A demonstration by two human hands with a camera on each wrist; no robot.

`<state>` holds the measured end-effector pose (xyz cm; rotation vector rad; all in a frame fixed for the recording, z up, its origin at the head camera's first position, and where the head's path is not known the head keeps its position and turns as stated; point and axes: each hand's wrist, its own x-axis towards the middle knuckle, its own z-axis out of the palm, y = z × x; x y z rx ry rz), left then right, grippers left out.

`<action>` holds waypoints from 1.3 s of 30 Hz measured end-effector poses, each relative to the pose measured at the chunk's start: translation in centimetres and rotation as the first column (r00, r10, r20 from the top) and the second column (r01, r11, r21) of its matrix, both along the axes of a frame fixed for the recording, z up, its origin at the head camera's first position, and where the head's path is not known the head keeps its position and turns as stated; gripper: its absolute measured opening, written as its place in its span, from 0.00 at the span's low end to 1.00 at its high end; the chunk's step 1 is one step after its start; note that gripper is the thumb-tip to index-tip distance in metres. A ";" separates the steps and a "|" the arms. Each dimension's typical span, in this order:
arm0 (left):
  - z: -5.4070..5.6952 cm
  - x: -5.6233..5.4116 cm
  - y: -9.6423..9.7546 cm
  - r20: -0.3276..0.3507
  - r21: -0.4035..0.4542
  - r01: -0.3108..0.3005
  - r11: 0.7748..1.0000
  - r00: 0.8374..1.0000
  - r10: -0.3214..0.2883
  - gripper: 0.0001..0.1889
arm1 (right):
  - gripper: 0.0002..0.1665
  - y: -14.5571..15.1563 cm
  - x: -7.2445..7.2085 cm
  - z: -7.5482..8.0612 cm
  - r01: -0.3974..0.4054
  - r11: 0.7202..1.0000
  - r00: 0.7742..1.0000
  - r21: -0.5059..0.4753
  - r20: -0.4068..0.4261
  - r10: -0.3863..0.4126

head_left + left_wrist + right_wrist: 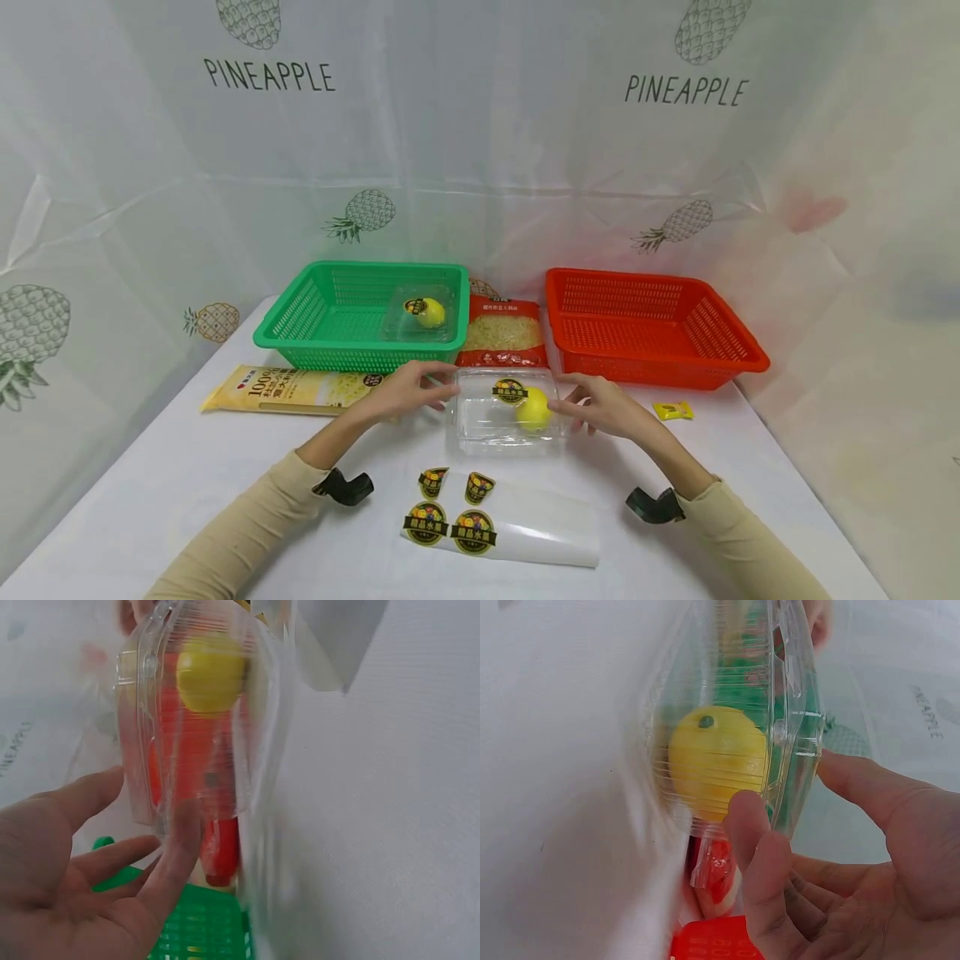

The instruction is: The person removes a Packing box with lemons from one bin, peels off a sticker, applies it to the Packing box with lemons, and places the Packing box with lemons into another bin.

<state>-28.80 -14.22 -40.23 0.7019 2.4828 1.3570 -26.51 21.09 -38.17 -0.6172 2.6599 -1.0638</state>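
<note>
A clear plastic clamshell box [480,421] with its lid down is in the middle of the head view. Inside lies a round yellow fruit [716,761], and a black-and-gold oval sticker [510,392] is on the lid. My left hand [408,392] holds the box's left end, thumb at the rim and fingers along the side wall. At the other end, my right hand [606,407] grips it likewise, with fingertips against the ridged wall near the fruit. In front lies a white sticker sheet [536,521] with several stickers along its left part.
Behind left, a green basket [360,360] contains another stickered clear box [397,325] with a yellow fruit. A red basket [652,371] stands behind right. Between them lies a red pasta bag [502,333]. A yellow noodle pack [292,390] is left, a small yellow packet [672,410] right.
</note>
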 end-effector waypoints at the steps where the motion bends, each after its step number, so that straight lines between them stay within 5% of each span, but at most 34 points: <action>1: -0.1 -0.1 -0.1 0.011 0.014 0.004 1.000 1.000 -0.004 0.28 | 0.39 0.0 0.0 0.0 0.001 1.000 1.000 0.000 0.002 -0.001; 11: -0.4 -0.1 -0.1 0.133 0.106 -0.007 0.994 0.991 -0.007 0.32 | 0.41 0.0 0.1 -0.1 0.005 1.000 0.998 0.001 0.064 -0.005; 21: -0.8 0.2 0.3 0.264 0.225 -0.076 0.971 0.964 0.014 0.34 | 0.42 -0.1 0.1 -0.1 -0.003 1.000 0.997 -0.011 0.074 0.004; 31: 0.4 0.8 0.2 0.255 0.274 -0.067 0.960 0.967 -0.005 0.36 | 0.40 0.2 0.3 0.8 -0.050 0.999 0.996 -0.007 0.069 0.050; 39: 1.3 1.6 0.3 0.196 0.331 -0.116 0.936 0.979 0.051 0.32 | 0.41 0.2 0.4 2.1 -0.055 0.998 0.998 -0.009 0.030 0.055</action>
